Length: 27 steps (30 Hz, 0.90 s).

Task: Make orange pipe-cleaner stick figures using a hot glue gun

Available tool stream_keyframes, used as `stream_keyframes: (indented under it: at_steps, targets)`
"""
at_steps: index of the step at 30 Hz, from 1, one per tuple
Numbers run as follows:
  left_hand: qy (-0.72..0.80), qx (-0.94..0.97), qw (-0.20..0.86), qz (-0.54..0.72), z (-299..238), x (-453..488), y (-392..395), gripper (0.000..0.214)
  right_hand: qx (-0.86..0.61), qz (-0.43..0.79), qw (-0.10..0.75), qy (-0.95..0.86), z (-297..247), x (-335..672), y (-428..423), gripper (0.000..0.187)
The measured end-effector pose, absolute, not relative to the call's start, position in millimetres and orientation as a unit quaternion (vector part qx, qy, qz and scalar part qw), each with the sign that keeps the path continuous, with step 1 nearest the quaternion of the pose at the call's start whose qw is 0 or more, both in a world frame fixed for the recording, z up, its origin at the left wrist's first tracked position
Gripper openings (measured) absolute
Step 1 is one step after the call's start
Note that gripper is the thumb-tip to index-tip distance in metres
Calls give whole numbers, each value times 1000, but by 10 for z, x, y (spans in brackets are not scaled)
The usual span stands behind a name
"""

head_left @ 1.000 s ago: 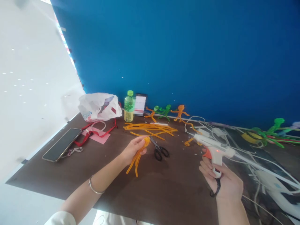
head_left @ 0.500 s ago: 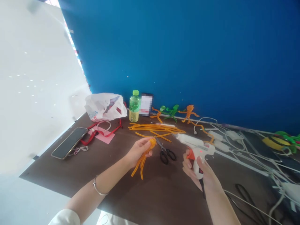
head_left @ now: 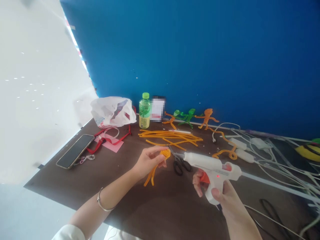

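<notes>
One glue gun (head_left: 212, 164) (lit), one held figure (head_left: 165, 153), seemingly three standing figures (head_left: 207, 117)

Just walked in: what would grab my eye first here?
The white glue gun in the right hand stands out, its nozzle pointing at an orange pipe-cleaner figure pinched in the left hand over the brown table. Behind them, little green and orange figures line the blue wall beside a green-capped bottle.

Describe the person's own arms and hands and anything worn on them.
The left hand is ungloved; a thin silver bangle circles that forearm, and a white sleeve shows at the elbow. The right hand is also ungloved, its forearm uncovered, with no sleeve or jewellery in view.
</notes>
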<state>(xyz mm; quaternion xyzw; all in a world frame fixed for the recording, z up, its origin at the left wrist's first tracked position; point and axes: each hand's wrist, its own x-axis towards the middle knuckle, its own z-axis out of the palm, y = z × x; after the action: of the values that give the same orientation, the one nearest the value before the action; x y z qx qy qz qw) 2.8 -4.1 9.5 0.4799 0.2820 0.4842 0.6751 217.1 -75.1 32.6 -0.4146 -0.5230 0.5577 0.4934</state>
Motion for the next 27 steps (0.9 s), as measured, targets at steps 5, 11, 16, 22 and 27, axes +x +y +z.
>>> stream_keyframes:
  at_steps: [5, 11, 16, 22, 27]
  targets:
    - [247, 549, 591, 536, 122, -8, -29, 24, -428, 525, 479, -558, 275, 2189, -753, 36]
    - [180, 597, 531, 573, 156, -2, -57, 28, -433, 529, 525, -508, 227, 2085, -798, 30]
    - [167, 613, 515, 576, 155, 15, -64, 34, -460, 486, 502, -548, 176, 2087, -840, 32]
    - [165, 612, 513, 578, 132, 28, -63, 34, -475, 456, 483, -577, 179, 2089, -861, 34]
    - [173, 607, 524, 571, 118, 33, -74, 33, -490, 455, 479, -569, 186, 2064, -870, 31]
